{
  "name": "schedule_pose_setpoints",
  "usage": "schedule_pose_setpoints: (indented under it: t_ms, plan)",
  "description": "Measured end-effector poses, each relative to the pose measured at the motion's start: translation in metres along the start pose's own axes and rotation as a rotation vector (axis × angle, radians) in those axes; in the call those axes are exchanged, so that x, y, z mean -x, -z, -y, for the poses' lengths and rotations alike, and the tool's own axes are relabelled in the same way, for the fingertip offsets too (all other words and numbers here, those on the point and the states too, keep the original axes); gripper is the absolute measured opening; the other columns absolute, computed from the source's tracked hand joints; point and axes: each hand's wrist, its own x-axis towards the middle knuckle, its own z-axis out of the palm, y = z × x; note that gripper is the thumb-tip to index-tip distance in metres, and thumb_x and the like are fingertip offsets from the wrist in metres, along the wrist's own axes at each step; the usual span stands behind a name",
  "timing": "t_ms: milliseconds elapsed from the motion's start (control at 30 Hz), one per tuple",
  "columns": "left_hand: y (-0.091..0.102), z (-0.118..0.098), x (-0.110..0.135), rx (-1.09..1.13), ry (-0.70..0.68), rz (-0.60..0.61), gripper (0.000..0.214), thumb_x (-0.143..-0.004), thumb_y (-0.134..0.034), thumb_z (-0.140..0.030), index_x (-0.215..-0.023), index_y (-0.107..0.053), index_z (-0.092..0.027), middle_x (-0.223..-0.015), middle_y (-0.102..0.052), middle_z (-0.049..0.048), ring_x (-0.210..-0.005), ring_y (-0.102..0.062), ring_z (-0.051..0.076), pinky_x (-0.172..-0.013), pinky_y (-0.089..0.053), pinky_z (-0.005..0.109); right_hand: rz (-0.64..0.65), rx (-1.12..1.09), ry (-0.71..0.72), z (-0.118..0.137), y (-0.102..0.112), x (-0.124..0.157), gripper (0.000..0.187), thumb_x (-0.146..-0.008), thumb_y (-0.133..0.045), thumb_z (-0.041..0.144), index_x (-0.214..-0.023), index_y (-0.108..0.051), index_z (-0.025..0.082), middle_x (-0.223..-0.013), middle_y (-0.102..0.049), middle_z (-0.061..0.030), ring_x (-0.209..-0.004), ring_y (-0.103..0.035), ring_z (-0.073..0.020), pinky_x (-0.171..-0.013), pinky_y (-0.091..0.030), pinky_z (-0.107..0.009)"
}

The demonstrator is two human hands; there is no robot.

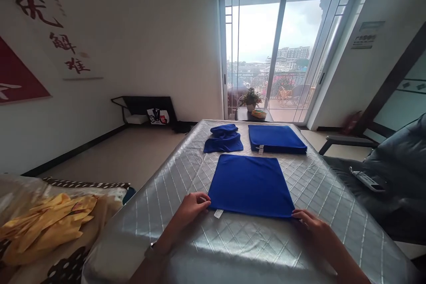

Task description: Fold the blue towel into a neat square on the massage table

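A blue cloth (pixel 251 184) lies flat and folded square on the silver quilted table cover (pixel 186 168), with a small white tag at its near edge. My left hand (pixel 192 206) pinches the cloth's near left corner, fingers curled. At the near right corner my right hand (pixel 311 222) grips the cloth's edge the same way. Farther back, a neat stack of folded blue cloths (pixel 276 138) sits on the right and a crumpled heap of blue cloths (pixel 223 138) on the left.
A dark armchair (pixel 396 173) with a remote control (pixel 368 180) stands right of the table. Yellow fabric (pixel 46 224) lies on a patterned surface at the lower left. A potted plant (pixel 251 98) stands before the glass balcony doors.
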Motion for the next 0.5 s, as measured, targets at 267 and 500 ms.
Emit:
schedule_pose_setpoints:
  t_ms: [267, 500]
  plan:
    - [-0.003, 0.001, 0.011, -0.038, -0.039, -0.065, 0.048, -0.074, -0.065, -0.062, -0.089, -0.071, -0.018, -0.074, -0.074, 0.0043, -0.072, -0.070, 0.024, -0.070, -0.053, 0.033, 0.039, 0.128, 0.020, 0.018, 0.010, 0.011, 0.032, -0.098, -0.040, 0.025, -0.105, -0.071, 0.029, -0.114, -0.073, -0.0029, -0.096, -0.072, -0.0189, -0.080, -0.060, -0.030]
    - [-0.009, -0.009, 0.019, -0.237, -0.096, -0.121, 0.034, -0.081, -0.053, -0.052, -0.086, -0.067, -0.021, -0.078, -0.073, 0.0039, -0.073, -0.068, 0.023, -0.071, -0.048, 0.032, 0.142, 0.369, -0.044, 0.054, 0.014, -0.030, 0.041, -0.100, -0.038, 0.038, -0.081, -0.072, 0.026, -0.084, -0.073, -0.0060, -0.087, -0.069, -0.0234, -0.083, -0.056, -0.039]
